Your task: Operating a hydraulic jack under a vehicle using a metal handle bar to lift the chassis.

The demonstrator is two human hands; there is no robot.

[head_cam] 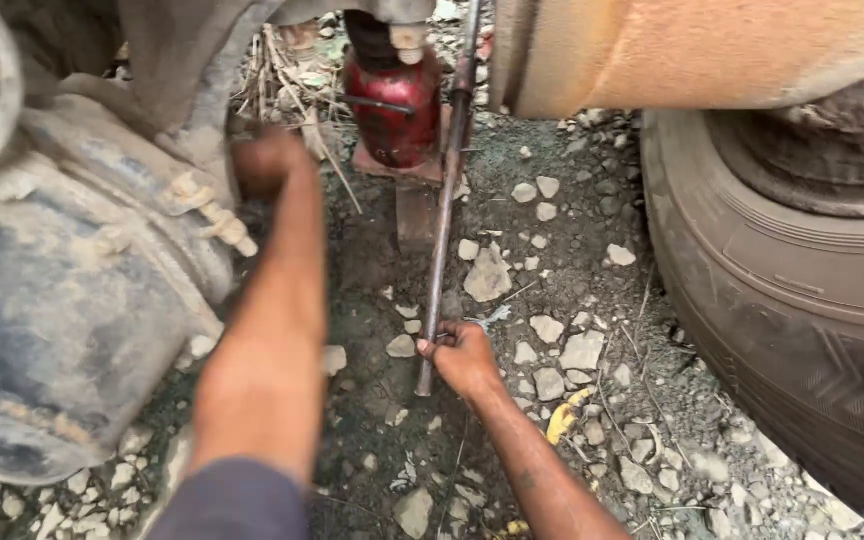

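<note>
A long metal rod [444,215] runs down from the red jack [392,110] over stony ground [572,330]. The right hand [464,357] is closed around its lower end. The left hand [264,158] is blurred, reaching up by the dirty axle housing [72,290]; its grip cannot be told. A tyre [792,300] stands to the right.

The right hand [464,357] grips a long metal rod [444,215] leading to a red jack [392,110].

outdoor vehicle repair spot | gravel ground [572,300] | truck tyre [792,320] | red bottle jack [392,105]
</note>
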